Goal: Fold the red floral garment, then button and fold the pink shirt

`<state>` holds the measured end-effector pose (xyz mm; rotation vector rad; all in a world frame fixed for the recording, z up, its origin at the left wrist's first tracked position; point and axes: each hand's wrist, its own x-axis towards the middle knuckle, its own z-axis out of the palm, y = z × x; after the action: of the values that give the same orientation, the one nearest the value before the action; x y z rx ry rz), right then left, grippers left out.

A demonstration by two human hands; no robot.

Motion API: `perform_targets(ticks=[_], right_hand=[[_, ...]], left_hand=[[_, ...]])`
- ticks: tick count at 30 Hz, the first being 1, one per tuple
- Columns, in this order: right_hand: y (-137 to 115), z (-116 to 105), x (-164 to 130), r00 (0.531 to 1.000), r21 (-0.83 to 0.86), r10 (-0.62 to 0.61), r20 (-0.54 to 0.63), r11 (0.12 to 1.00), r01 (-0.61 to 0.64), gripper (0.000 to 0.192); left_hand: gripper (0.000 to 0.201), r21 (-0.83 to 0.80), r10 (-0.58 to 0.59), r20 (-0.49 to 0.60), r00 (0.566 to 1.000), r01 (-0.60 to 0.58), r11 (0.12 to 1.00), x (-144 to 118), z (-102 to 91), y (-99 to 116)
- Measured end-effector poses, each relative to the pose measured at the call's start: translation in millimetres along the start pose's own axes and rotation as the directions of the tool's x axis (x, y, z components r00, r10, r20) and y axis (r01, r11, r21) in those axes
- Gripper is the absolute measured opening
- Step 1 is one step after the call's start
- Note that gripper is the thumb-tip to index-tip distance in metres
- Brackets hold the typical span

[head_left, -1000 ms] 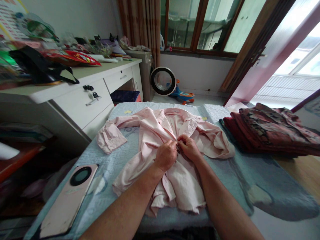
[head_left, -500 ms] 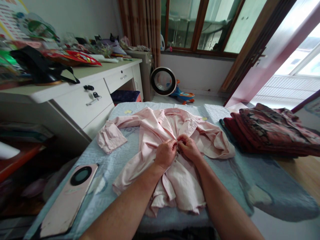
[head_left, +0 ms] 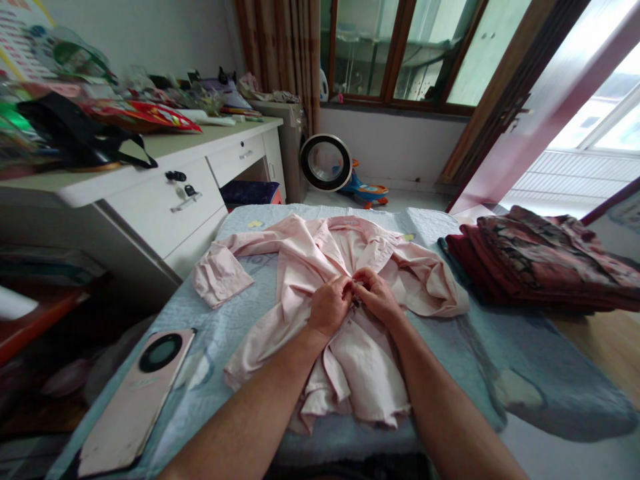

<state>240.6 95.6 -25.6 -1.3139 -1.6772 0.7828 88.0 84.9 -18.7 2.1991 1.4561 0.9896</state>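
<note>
Shirt point(head_left: 303, 293), pale pink and long-sleeved, is lying spread across the middle of the frame on a cloth-covered worktop point(head_left: 210, 330), its collar point(head_left: 350, 222) facing the top of the frame and its hem point(head_left: 377, 413) facing the bottom. One sleeve point(head_left: 224, 273) is bending down at the left of the frame, while the other sleeve point(head_left: 435, 283) is lying folded and rumpled to the right of centre.

Near the centre of the frame, the left hand point(head_left: 331, 307) is pinching the shirt's front, its grip narrow on the fabric. The right hand point(head_left: 377, 295) is pinching the front just beside it, its grip likewise drawn tight on the cloth. The small spot between the two is too hidden to make out. Below the hands, the front is parting toward the hem.

At lower left, a phone point(head_left: 133, 413) with a round black camera ring is lying near the worktop's edge. At the right of the frame, a stack of folded fabrics point(head_left: 555, 257) is resting, dark red with a patterned piece on top. At upper left, a white drawer unit point(head_left: 155, 207) is carrying clutter, including a red packet point(head_left: 165, 119). Beyond the worktop, a washing machine point(head_left: 287, 137) is standing with its round door point(head_left: 326, 163) swung open, and a blue-and-orange ride-on toy point(head_left: 367, 191) is sitting beside it.
</note>
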Motion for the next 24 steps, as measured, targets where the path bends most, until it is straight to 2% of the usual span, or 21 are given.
perform_targets(ticks=[9, 19, 24], right_hand=[[9.1, 4.2, 1.0, 1.0, 0.031, -0.007, -0.013, 0.999, 0.008, 0.025], [5.3, 4.7, 1.2, 1.0, 0.02, -0.007, -0.024, 1.0, 0.007, 0.022], [6.1, 4.7, 1.1, 1.0, -0.033, -0.009, -0.027, 0.999, 0.008, 0.018]], left_hand=[[0.013, -0.102, -0.008, -0.027, 1.0, 0.005, 0.995, 3.5, 3.9, -6.6], [0.015, -0.061, -0.029, -0.056, 0.998, 0.026, 0.998, 3.9, 5.2, -7.2], [0.013, -0.113, -0.02, -0.039, 0.999, 0.015, 0.993, 4.9, 5.6, -9.0]])
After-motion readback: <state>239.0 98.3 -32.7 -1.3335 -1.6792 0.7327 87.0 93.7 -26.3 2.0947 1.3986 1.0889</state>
